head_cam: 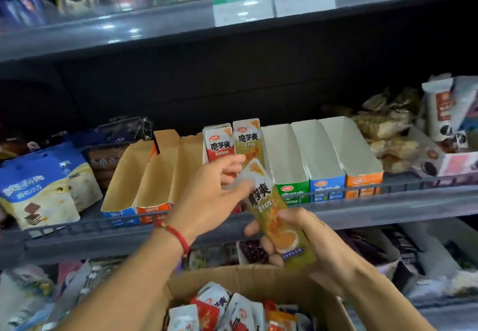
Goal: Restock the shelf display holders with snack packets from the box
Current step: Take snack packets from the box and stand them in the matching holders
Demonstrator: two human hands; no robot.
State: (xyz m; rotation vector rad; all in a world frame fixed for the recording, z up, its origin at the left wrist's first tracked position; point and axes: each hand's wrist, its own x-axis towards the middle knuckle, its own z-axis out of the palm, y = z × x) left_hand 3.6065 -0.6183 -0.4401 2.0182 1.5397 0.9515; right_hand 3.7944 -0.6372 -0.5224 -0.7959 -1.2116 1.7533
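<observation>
**Green packet held in front of the half-filled holders**

Your right hand (310, 240) grips a green snack packet (274, 217) at centre frame, fingers curled round its lower half. Your left hand (214, 188), with a red cord (176, 235) on the wrist, pinches the packet's top end. Behind them, upright packets (234, 144) fill two holders; three white-lined holders (320, 154) stand to their right and brown ones (144, 173) to their left. A wire rail (388, 188) runs along the shelf front. The open box (232, 276) of packets sits at bottom centre.
</observation>
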